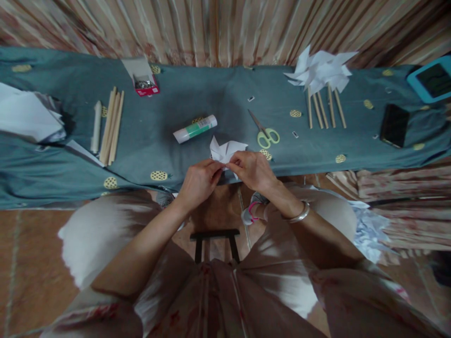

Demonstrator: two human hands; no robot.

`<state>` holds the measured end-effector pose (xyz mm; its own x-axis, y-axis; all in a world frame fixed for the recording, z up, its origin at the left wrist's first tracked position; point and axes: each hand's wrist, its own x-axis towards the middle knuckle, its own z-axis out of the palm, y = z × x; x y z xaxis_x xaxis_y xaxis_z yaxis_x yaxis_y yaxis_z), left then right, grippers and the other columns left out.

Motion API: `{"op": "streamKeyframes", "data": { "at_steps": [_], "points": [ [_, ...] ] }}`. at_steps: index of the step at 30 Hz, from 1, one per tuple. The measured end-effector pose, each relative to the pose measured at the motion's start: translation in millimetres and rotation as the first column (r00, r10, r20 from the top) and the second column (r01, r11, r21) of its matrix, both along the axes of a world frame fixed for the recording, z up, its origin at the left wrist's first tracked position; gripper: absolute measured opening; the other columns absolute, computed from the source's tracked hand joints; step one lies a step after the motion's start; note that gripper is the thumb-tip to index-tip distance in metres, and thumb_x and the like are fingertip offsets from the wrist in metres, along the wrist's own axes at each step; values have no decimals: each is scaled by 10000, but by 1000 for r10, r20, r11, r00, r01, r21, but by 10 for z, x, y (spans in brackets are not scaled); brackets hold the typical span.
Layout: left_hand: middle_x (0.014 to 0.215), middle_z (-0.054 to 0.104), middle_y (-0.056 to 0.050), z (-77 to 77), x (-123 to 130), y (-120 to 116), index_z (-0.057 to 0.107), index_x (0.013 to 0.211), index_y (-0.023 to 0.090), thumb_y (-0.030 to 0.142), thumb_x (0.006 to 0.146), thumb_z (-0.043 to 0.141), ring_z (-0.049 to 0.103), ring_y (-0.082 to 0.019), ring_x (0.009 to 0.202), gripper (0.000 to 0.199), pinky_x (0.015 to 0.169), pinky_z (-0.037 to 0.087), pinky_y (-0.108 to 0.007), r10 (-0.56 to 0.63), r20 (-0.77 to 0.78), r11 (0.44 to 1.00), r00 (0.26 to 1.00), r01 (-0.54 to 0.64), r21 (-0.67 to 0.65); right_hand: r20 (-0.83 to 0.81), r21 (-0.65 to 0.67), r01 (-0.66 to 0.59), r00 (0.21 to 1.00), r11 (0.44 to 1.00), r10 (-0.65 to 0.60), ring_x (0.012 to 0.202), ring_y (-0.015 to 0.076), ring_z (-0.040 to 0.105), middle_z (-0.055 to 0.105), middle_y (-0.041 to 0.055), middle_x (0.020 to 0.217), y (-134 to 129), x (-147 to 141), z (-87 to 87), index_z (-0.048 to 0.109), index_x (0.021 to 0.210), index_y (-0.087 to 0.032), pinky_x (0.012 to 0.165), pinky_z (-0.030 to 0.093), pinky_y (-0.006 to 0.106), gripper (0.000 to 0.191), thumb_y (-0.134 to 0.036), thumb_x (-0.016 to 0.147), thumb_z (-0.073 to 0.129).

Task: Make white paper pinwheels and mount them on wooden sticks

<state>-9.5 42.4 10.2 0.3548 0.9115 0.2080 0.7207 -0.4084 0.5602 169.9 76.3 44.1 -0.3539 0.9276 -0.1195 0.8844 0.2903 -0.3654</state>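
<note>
Between my two hands is a white paper pinwheel [227, 149], its folded blades pointing up and outward at the near edge of the cloth-covered table. My left hand [200, 183] pinches its lower left side with thumb and forefinger. From the other side my right hand [255, 170] pinches the paper near its middle, a bangle on that wrist. The fingertips almost meet and hide part of the paper. Just beyond lies a glue stick [195, 128] with a green and white label. Scissors [264, 132] with pale green handles lie to the right, blades pointing away.
At the back right, finished pinwheels [320, 68] lie with wooden sticks [326, 110]. A phone [394, 126] and a blue-framed device [431, 80] are farther right. On the left are a red box of small metal pieces [146, 86], loose sticks [112, 126] and a paper stack [30, 115].
</note>
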Motion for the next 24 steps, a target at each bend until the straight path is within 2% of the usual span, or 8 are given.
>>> {"op": "streamKeyframes", "data": {
  "at_steps": [8,12,16,21,24],
  "points": [
    [983,743,-82,14,4,-2,726,1041,163,160,946,537,723,-196,894,212,813,544,-274,1,4,1000,1000,-1,-19,-20,28,-7,1000,1000,8,822,222,698,782,90,914,-15,3,-20,734,905,-177,726,432,311,187,-313,944,612],
    [981,746,-81,7,1,6,729,1040,161,166,946,539,724,-196,881,213,815,547,-278,2,-5,1000,1000,-2,-18,-54,78,-19,998,997,23,821,216,676,766,90,894,-3,40,-6,736,898,-176,743,442,313,164,-254,935,597],
    [962,747,-86,12,5,11,735,1030,156,174,950,536,725,-196,856,215,792,546,-273,3,-14,1000,1000,-3,-14,-113,158,-64,990,985,82,872,225,659,739,94,900,28,103,-11,756,934,-165,819,478,341,227,-191,938,531],
    [981,749,-89,5,9,8,734,1038,157,164,947,535,728,-200,882,219,816,547,-279,5,-2,1000,1000,-5,-20,-136,282,-134,975,950,177,1102,246,585,644,106,1263,28,130,-83,778,1025,-207,982,470,418,335,-128,926,467],
    [995,747,-97,7,11,4,730,1047,145,166,951,535,728,-205,891,219,819,546,-282,4,-4,1000,1000,-4,-26,-131,311,-142,973,940,191,1203,267,531,562,114,1393,2,111,-119,769,1075,-216,1024,451,470,354,-143,944,449]
  ]
}}
